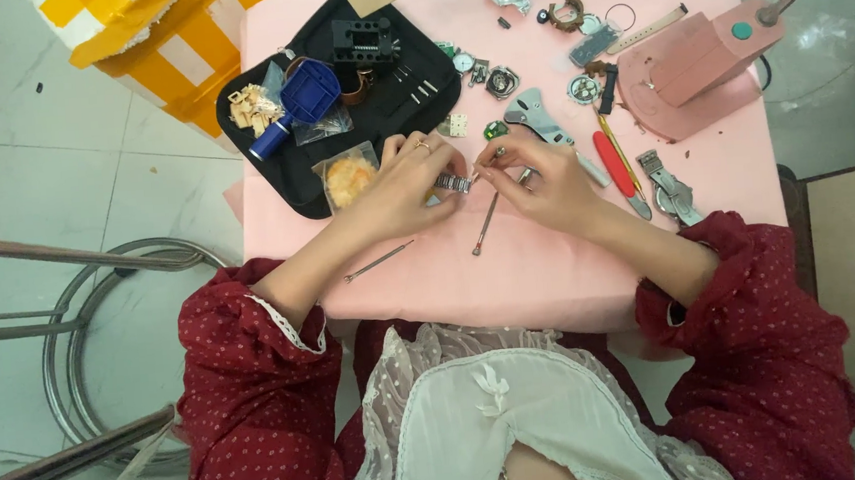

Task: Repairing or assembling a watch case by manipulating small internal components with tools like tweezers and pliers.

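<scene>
My left hand [399, 187] and my right hand [542, 184] meet over the pink table cover [550, 271]. Between their fingertips they pinch a short piece of silver metal watch band [453, 183]. My left hand grips its left end. The fingertips of my right hand touch its right end; what they pinch there is too small to tell. A thin metal pin tool [486, 223] lies just below the hands, and another one [379, 261] lies under my left wrist.
A black tool case [341, 151] at the back left holds a blue holder [309, 91], a black block [364, 41] and small bags. Watch parts, a red-handled tool [614, 165], pliers [671, 187] and a pink lamp base [691, 66] lie to the right. A metal stool frame [82, 324] stands left.
</scene>
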